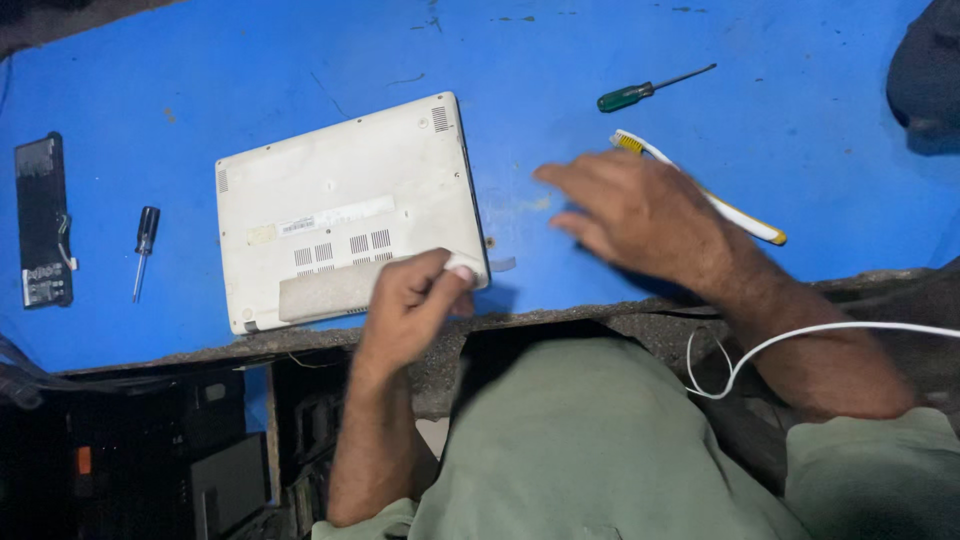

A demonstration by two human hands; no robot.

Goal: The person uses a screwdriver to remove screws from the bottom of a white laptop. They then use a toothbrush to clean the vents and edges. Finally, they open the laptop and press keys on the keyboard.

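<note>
Left hand (412,300) pinching corner of upturned white laptop (340,210); right hand (640,212) released, fingers spread, hovering over toothbrush (745,218).

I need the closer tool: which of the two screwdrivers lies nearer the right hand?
The green-handled screwdriver, above the right hand; the black-handled screwdriver lies far left, beyond the laptop.
</note>
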